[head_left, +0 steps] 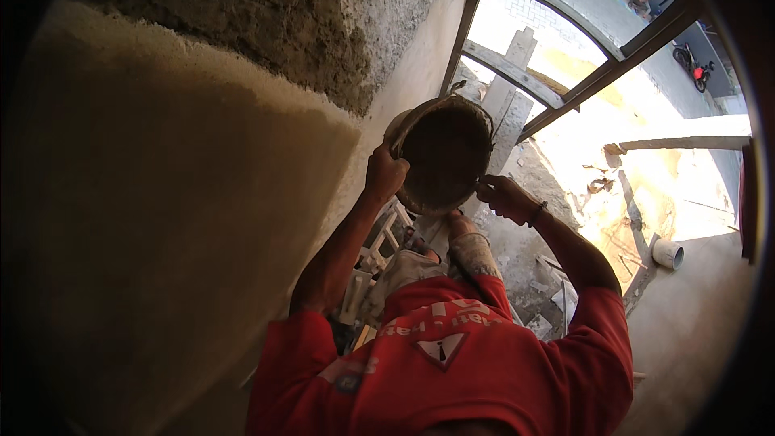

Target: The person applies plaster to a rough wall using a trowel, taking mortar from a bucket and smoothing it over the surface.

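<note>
Your left hand [386, 171] had its grip closed over the left rim of the dark bucket [444, 153], thumb toward the mouth. Your right hand [507, 196] was closed at the bucket's lower right edge; whether on rim or handle could not be told. The bucket was held out ahead of you, above your feet, mouth facing you.

Step in hand, as judged: steadying the bucket two-handed. A next move would call for both grips to share the load and clear the plastered wall [178, 169] just left and the frame [581, 97] ahead.

Bucket interior too dark to read; contents, if any, unknown. Fingers behind the rim were hidden. Sunlit ground [646, 186] beyond was washed out; the picture's corners were black.
</note>
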Motion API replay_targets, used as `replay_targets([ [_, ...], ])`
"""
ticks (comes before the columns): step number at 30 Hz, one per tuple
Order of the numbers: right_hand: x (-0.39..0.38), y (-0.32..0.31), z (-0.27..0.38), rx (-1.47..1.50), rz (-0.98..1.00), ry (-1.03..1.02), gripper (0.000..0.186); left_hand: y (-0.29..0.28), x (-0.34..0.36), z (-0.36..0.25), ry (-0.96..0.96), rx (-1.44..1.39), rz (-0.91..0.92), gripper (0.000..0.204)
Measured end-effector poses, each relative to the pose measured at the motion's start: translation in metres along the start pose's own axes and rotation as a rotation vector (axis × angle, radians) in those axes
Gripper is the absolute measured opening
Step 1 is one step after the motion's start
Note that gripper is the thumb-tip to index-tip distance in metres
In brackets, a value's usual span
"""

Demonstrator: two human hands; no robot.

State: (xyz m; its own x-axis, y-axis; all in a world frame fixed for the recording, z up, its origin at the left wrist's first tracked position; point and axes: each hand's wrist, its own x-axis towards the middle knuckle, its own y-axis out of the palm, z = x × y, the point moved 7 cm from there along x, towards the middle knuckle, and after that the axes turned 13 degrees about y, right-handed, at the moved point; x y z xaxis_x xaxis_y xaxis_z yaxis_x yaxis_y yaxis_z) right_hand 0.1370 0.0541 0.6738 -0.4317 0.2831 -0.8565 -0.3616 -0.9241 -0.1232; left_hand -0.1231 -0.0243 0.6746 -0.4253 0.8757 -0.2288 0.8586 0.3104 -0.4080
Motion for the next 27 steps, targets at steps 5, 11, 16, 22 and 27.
replay_targets([
  [5, 0.035, 0.025, -0.003, -0.191, 0.132, -0.323, 0.035, 0.011, 0.001, -0.003, -0.026, -0.144, -0.065, 0.058],
  [11, 0.032, 0.026, 0.009, -0.452, -0.015, -0.775, 0.030, 0.022, -0.004, -0.006, -0.163, -0.206, -0.063, 0.071],
  [16, 0.019, 0.020, 0.001, 0.363, 0.331, -0.212, 0.026, 0.014, -0.004, 0.003, -0.165, -0.357, -0.221, 0.080],
  [22, 0.010, 0.001, 0.016, 0.359, 0.177, -0.164, 0.026, 0.016, 0.015, 0.030, -0.292, -0.430, -0.311, 0.079],
  [27, -0.013, -0.012, 0.049, 0.789, 0.195, -0.414, 0.023, 0.002, 0.034, 0.011, -0.297, -0.561, -0.412, 0.059],
])
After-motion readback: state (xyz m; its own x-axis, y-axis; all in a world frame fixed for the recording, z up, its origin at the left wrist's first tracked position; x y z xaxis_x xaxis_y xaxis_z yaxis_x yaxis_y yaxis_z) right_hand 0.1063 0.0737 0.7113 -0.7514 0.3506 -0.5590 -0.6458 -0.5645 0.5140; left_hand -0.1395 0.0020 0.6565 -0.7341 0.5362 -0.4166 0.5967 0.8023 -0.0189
